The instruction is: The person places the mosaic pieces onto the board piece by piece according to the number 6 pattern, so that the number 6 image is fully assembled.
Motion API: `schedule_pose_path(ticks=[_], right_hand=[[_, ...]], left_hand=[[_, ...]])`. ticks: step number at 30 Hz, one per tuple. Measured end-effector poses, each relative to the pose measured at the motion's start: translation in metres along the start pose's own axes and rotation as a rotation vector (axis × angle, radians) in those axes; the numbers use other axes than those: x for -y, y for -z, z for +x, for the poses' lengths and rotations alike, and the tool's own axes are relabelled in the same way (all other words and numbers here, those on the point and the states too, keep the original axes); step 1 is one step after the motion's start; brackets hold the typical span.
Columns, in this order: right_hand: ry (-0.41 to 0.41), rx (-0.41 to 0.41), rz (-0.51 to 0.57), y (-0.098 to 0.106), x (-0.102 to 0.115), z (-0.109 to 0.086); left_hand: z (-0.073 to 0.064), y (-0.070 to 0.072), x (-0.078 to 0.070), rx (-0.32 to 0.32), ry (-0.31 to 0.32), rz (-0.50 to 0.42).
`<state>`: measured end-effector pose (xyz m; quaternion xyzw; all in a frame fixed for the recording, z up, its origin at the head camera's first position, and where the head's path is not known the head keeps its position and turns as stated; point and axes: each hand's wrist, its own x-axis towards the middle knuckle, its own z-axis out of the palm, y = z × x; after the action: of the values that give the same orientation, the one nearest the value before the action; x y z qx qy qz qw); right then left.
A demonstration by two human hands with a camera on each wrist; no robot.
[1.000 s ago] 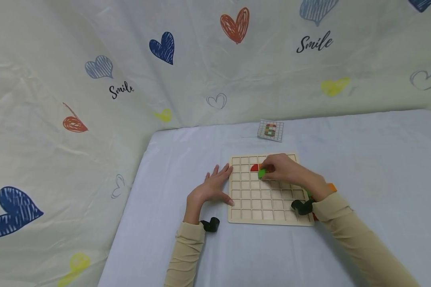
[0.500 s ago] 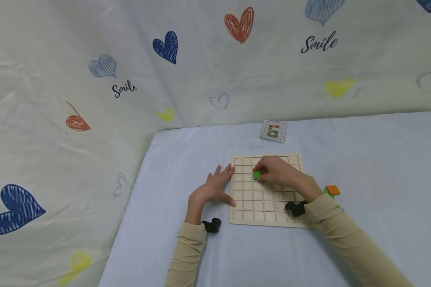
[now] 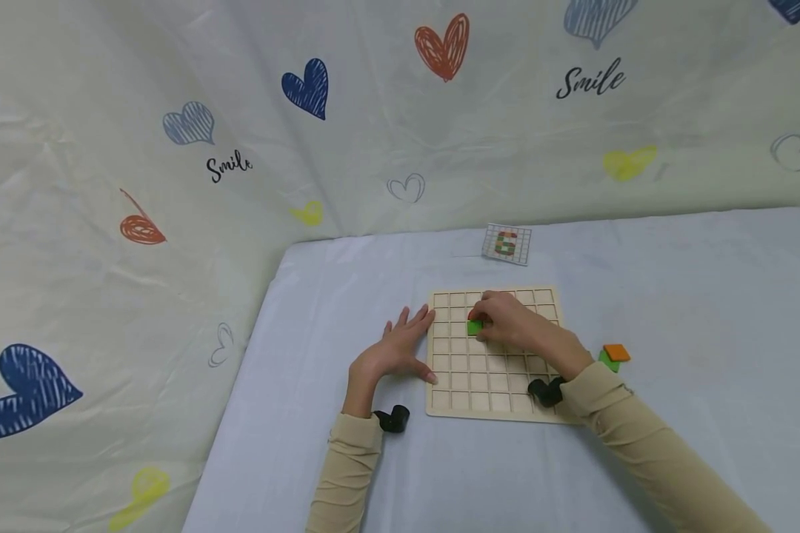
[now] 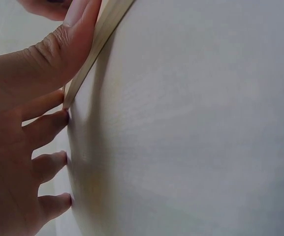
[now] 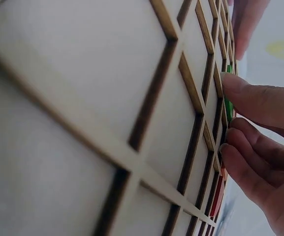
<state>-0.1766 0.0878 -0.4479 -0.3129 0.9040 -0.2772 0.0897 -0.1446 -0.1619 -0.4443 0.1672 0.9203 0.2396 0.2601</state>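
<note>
- We see the right hand (image 3: 510,324) with thumb and fingertips brought close together; the gap is narrow, and between them is pinched the small green tile (image 3: 474,329)
- This tile is at a square in the upper left part of the wooden board (image 3: 483,382), near a red tile (image 5: 217,196); whether it sits fully down, we cannot tell
- We judge the piece to be light and stiff, so little force should be enough; its face looks smooth and could slip, but we do not expect that it breaks
- In our opinion, the best hold is on two opposite edges, because between the raised ribs (image 5: 139,166) a lowered tile offers little to grasp
- The board looks flat and rigid, and we think it can slide on the white cloth (image 3: 480,477) if pushed; its side edge is a good place to steady it
- There we find the left hand (image 3: 393,351), fingers spread, with the thumb touching the edge
- Farther out, at the right, an orange tile (image 3: 617,352) overlaps a second green tile (image 3: 607,362), and behind the board lies a printed card (image 3: 507,244)
</note>
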Motion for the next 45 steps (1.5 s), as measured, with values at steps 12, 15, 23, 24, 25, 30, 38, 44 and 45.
schedule_pose_path(ticks=[12, 15, 23, 24, 25, 30, 38, 44, 45], right_hand=[[0.010, -0.042, -0.004, 0.014, -0.001, -0.022], [-0.015, -0.053, -0.013, 0.019, -0.003, -0.031], [-0.040, -0.058, -0.060, 0.030, -0.010, -0.057], [-0.047, -0.054, -0.060, 0.031, -0.011, -0.060], [-0.057, -0.049, -0.060, 0.033, -0.012, -0.064], [-0.100, -0.036, -0.059, 0.038, -0.017, -0.080], [-0.122, -0.049, -0.111, 0.042, -0.034, -0.103], [-0.160, -0.038, -0.114, 0.043, -0.041, -0.115], [-0.167, -0.032, -0.111, 0.043, -0.042, -0.117]], left_hand=[[-0.001, -0.001, 0.001, -0.007, 0.003, 0.003], [-0.001, -0.002, 0.002, -0.008, 0.004, 0.002], [-0.001, -0.002, 0.003, -0.010, 0.008, -0.012], [-0.001, -0.002, 0.003, -0.008, 0.010, -0.015], [-0.001, -0.003, 0.003, -0.009, 0.010, -0.019], [-0.001, -0.003, 0.002, -0.008, 0.014, -0.025], [0.001, -0.004, 0.001, -0.020, 0.006, -0.022], [0.002, -0.004, 0.000, -0.015, 0.010, -0.011], [0.002, -0.004, 0.000, -0.012, 0.012, -0.008]])
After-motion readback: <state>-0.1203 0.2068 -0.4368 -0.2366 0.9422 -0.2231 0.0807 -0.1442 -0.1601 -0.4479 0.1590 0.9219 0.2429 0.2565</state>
